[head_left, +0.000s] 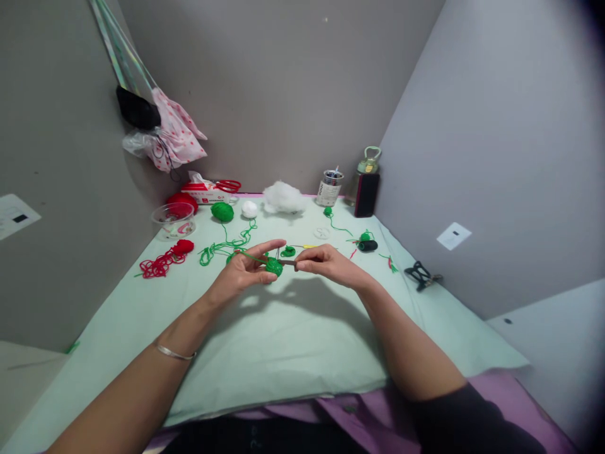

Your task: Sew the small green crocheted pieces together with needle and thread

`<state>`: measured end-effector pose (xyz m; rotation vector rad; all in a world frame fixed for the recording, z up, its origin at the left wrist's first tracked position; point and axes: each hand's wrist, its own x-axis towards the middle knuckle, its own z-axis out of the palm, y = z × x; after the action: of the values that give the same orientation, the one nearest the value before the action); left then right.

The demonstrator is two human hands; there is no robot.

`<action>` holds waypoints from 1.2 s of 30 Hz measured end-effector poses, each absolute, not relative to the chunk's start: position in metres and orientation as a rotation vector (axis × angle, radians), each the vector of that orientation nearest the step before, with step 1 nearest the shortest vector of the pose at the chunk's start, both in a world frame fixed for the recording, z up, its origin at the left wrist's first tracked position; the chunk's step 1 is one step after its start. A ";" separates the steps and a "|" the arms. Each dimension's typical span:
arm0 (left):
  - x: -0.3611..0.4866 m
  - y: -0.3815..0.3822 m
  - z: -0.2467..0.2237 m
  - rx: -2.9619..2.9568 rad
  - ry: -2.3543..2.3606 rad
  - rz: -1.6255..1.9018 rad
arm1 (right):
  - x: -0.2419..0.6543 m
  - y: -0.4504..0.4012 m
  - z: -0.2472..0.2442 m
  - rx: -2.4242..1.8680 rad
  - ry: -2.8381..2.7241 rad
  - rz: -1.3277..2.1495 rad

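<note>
Yarnwork point(274, 267), green, held above the pale cloth point(283, 353), pinched in the left hand point(242, 268) with forefinger extended, apparently to tension its strand point(254, 257), while the right hand point(329, 263) closes on a brown-handled tool point(288, 263) alongside, seemingly for fine control.

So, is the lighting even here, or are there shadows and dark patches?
Head view, middle: soft shadows fall on the pale green cloth below the left hand and right hand; head view, upper right: a blurred dark border cuts the corner; head view, centre: the green yarn piece is too small to show individual stitches clearly.
</note>
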<state>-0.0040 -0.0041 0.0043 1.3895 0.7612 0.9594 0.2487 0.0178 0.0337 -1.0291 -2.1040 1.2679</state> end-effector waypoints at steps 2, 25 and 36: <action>-0.004 -0.004 0.004 1.393 0.756 0.955 | 0.249 0.018 0.033 -1.020 -2.102 1.274; -0.004 -0.006 0.009 1.446 0.725 0.831 | 0.255 0.020 0.034 -0.856 -2.189 1.603; -0.005 -0.005 0.007 1.444 0.676 0.631 | 0.240 0.026 0.009 -0.910 -1.973 1.420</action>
<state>-0.0053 -0.0054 0.0073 1.4443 0.6756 0.6315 0.2396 0.0262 0.0090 -0.9105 -1.9726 1.4196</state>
